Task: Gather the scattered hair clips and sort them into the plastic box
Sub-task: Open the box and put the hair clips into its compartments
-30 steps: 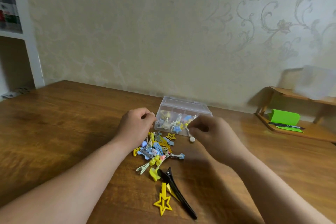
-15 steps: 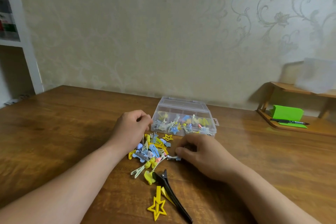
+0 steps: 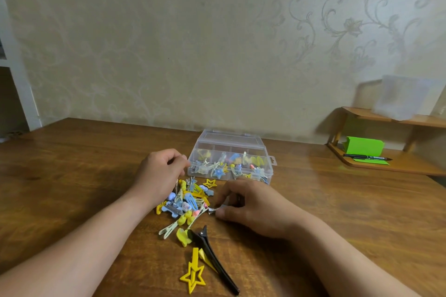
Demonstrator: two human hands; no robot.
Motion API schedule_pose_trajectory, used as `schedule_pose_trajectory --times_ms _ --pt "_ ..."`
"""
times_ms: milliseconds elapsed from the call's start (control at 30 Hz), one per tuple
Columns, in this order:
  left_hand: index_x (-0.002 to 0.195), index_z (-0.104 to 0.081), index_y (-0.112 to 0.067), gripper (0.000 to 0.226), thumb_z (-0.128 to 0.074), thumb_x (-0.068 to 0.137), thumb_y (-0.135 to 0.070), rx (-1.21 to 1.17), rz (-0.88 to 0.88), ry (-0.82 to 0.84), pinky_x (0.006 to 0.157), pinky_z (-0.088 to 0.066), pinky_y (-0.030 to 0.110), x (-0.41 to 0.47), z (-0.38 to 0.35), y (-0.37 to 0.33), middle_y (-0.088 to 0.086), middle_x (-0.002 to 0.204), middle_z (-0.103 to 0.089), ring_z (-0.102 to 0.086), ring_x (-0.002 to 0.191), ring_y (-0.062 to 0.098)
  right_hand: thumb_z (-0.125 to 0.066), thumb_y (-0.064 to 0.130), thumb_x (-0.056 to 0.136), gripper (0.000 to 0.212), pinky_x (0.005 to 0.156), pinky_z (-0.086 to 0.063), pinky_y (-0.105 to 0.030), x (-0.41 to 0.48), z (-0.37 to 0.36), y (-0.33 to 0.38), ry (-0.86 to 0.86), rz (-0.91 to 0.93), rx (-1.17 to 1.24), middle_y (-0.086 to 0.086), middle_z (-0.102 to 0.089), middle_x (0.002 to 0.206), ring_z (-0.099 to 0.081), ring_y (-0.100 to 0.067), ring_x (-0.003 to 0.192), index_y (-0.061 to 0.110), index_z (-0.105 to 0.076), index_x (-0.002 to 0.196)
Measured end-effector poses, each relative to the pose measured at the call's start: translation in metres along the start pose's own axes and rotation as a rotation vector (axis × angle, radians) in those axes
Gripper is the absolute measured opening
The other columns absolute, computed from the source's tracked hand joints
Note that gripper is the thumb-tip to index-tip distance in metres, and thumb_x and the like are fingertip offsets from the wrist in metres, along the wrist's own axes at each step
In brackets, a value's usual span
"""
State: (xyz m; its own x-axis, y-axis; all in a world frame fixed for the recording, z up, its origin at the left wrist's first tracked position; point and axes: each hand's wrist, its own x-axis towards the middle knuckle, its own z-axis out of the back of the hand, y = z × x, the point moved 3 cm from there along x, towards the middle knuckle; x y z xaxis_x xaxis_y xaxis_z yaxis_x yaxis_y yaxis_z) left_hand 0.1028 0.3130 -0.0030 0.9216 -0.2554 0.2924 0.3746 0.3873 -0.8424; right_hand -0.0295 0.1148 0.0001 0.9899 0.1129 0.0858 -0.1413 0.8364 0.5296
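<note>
The clear plastic box (image 3: 265,152) sat open on the wooden counter (image 3: 72,164), just beyond both hands, its compartments already holding a mix of blue, yellow and pale clips. Directly in front of it lay the loose pile of hair clips (image 3: 188,202), between the two wrists. A small yellow star clip (image 3: 209,183) lay at the pile's far edge, near the box. A long black clip (image 3: 212,255) lay nearest the camera, with a large yellow star clip (image 3: 193,272) just beside it.

The left hand (image 3: 161,176) hovered over the left side of the pile with its fingers curled inward, its fingertips close to the box's front left corner. Whether it held anything could not be told from this angle. The right hand (image 3: 253,207) rested low on the counter at the pile's right edge, pinching a small silvery clip (image 3: 214,210) between thumb and fingers.

A low wooden shelf (image 3: 391,166) stood well apart at the right, carrying a green pad (image 3: 364,146) and a pen (image 3: 366,157).
</note>
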Motion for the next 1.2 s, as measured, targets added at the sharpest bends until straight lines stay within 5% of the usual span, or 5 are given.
schedule_pose_trajectory --times_ms 300,500,667,967,1200 --pt "0.087 -0.079 -0.019 0.028 -0.06 0.106 -0.027 0.009 -0.004 0.001 0.072 -0.052 0.037 0.0 -0.001 -0.001 0.001 0.081 -0.073 -0.069 0.086 0.036 -0.074 0.048 0.095 0.008 0.071 -0.044 -0.017 0.001 0.0 -0.001 -0.008 -0.006 0.013 0.019 -0.062 0.094 -0.059 0.006 0.086 0.044 -0.067 0.097" --pt "0.087 -0.079 -0.018 0.028 -0.06 0.106 -0.027 -0.004 0.007 0.001 0.083 -0.058 0.046 -0.001 0.001 -0.001 0.0 0.08 -0.074 -0.07 0.086 0.029 -0.071 0.04 0.097 0.014 0.07 -0.047 -0.018 0.001 0.001 -0.004 0.008 -0.001 0.069 0.02 -0.063 0.097 -0.06 0.003 0.085 0.044 -0.072 0.11" --pt "0.087 -0.078 -0.015 0.028 -0.061 0.105 -0.027 -0.014 0.006 0.009 0.083 -0.059 0.051 -0.003 0.0 -0.004 0.002 0.079 -0.074 -0.07 0.087 0.036 -0.075 0.039 0.096 0.007 0.066 -0.045 -0.016 0.002 0.003 -0.008 0.016 -0.022 0.06 0.028 -0.064 0.09 -0.059 0.005 0.079 0.041 -0.068 0.096" --pt "0.082 -0.077 -0.015 0.03 -0.06 0.104 -0.027 -0.071 0.012 -0.018 0.069 -0.054 0.04 0.003 0.001 0.004 0.003 0.078 -0.073 -0.067 0.074 0.027 -0.074 0.028 0.099 0.006 0.079 -0.049 -0.018 -0.004 0.015 -0.016 -0.01 -0.09 0.377 0.003 -0.075 0.098 -0.069 -0.008 0.088 0.027 -0.073 0.104" --pt "0.079 -0.074 -0.014 0.031 -0.06 0.102 -0.028 -0.117 0.01 -0.025 0.06 -0.043 0.032 0.009 -0.003 0.012 0.009 0.076 -0.072 -0.051 0.056 0.011 -0.076 0.016 0.096 0.012 0.07 -0.05 -0.028 0.012 0.053 -0.014 -0.444 -0.155 0.408 -0.001 -0.078 0.09 -0.066 -0.01 0.074 0.024 -0.077 0.105"
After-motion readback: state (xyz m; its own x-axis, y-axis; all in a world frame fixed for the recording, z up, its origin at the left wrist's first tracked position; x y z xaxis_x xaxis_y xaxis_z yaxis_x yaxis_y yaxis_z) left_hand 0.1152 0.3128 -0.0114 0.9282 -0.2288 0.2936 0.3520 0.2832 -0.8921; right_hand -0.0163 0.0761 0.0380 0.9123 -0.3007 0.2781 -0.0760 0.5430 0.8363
